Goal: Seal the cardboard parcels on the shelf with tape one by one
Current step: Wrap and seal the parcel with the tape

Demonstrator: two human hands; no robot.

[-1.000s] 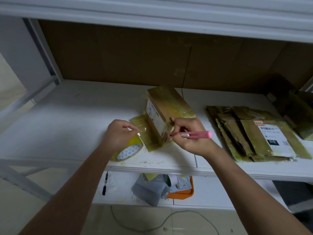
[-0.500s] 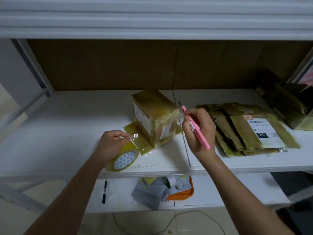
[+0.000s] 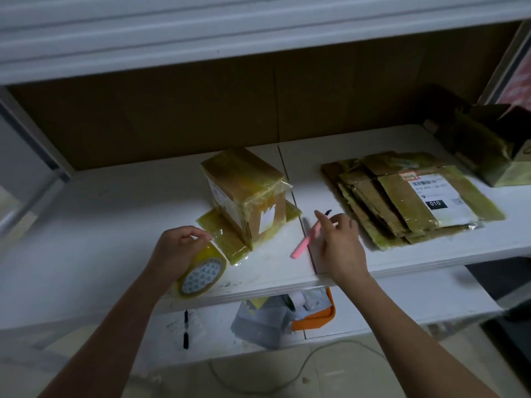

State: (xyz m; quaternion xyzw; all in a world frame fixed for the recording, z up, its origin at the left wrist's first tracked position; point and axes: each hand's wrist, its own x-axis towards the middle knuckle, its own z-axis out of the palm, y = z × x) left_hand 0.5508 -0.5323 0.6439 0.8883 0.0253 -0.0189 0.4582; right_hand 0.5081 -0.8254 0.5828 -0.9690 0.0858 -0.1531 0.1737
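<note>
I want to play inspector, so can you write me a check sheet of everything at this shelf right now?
Surface: white shelf, smudged near its front edge.
Job's things: taped box standing upright; tape roll at the shelf's front edge; flat parcels stacked to the right; open box at far right.
Clutter: lower shelf holds an orange tray, papers and a black pen.
Grips: left hand holds the tape roll, pinching its loose end; right hand holds a pink cutter.
Cables: one thin cable on the floor.
Surroundings: brown back panel, white shelf above.
</note>
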